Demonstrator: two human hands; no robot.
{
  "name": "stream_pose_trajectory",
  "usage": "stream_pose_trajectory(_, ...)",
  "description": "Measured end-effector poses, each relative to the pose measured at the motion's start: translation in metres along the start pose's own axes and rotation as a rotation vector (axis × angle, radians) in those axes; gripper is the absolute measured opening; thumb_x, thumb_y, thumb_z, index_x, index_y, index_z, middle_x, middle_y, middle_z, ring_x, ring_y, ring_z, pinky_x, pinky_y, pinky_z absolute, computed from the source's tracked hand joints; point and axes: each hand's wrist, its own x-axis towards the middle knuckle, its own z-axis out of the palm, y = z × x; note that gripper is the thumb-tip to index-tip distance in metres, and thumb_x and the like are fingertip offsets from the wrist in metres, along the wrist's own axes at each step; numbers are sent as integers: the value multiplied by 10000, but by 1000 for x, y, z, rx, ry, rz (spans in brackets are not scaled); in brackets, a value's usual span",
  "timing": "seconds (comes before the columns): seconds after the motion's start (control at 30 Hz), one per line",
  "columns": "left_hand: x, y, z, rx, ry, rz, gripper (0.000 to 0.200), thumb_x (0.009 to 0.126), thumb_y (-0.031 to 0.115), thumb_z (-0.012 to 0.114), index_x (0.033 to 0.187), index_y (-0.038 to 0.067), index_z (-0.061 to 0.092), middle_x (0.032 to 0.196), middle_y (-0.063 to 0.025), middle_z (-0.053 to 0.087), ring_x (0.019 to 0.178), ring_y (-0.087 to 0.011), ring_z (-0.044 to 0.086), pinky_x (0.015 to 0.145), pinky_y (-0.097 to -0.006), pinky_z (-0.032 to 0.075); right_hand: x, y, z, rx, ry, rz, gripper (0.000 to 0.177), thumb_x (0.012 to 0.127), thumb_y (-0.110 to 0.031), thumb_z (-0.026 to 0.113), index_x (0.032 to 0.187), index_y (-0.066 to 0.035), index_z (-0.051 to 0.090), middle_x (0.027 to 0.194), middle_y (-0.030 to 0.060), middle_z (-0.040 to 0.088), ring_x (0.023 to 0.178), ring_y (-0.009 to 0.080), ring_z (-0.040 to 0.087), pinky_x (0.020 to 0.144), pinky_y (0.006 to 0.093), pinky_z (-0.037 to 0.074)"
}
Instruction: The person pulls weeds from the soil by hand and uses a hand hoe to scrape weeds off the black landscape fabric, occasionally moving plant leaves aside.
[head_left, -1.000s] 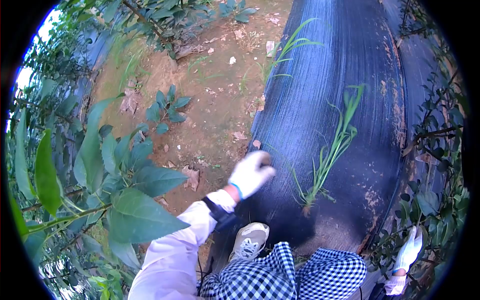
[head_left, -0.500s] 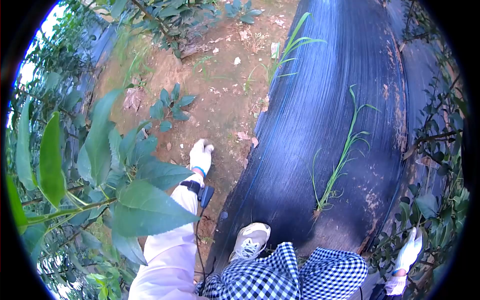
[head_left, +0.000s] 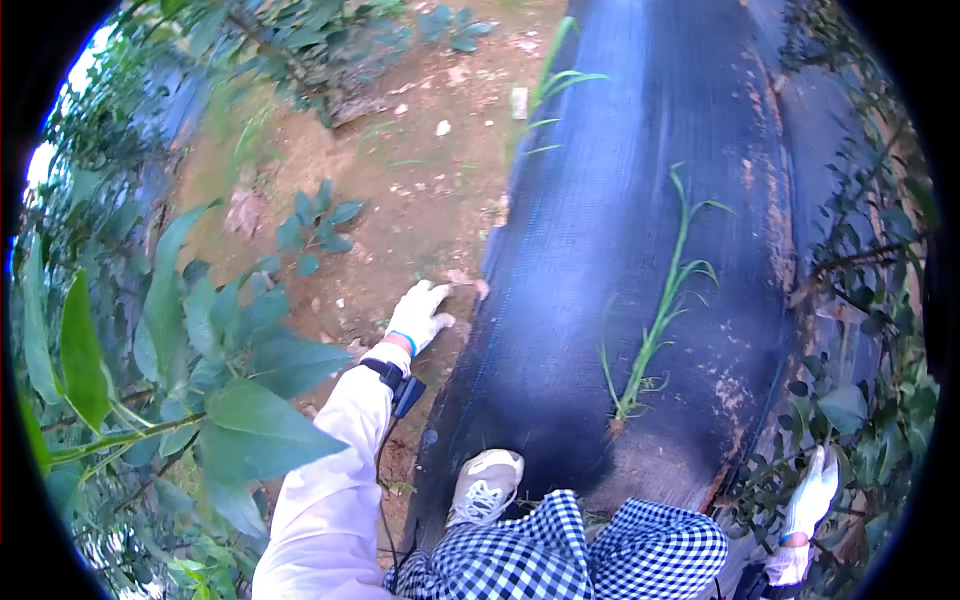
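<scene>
My left hand (head_left: 418, 316), in a white glove, reaches out over the bare soil beside the edge of the black ground sheet (head_left: 570, 260). Its fingers are spread and hold nothing. At the lower right my right hand (head_left: 812, 496), gloved in white too, hangs beside the leafy shrub (head_left: 850, 410) with its fingers stretched out; nothing shows in it. Between the hands a tall grass weed (head_left: 655, 335) grows up through the sheet, its base near my knees. A dry leaf (head_left: 462, 280) lies just beyond my left fingertips.
A leafy branch (head_left: 265, 430) juts in close from the left. On the soil (head_left: 400, 200) grows a small broad-leaved seedling (head_left: 318, 228). Another grass clump (head_left: 545, 95) stands at the sheet's far left edge. My shoe (head_left: 485, 485) rests on the sheet.
My left hand has swung right toward the sheet's edge, and its fingers have spread. My right hand has barely moved. The whole view has shifted slightly.
</scene>
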Motion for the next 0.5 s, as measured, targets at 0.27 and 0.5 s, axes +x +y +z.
stream_pose_trajectory(0.27, 26, 127, -7, -439, -170, -48, 345, 795, 139, 697, 1121, 51, 625, 1090, -138, 652, 1048, -298, 623, 943, -374, 481, -20, -38, -14, 171, -7, -70, 366, 960, -250, 563, 1184, 37, 601, 833, 81, 645, 664, 139, 534, 626, 309, 450)
stream_pose_trajectory(0.5, 56, 222, -74, -67, -303, 3, 454, 845, 283, 669, 1224, 52, 571, 1141, -168, 630, 1095, -319, 598, 952, -399, 463, 15, 3, 0, 323, -97, -234, 347, 944, -253, 572, 1151, 23, 611, 826, 141, 648, 675, 231, 572, 666, 374, 463)
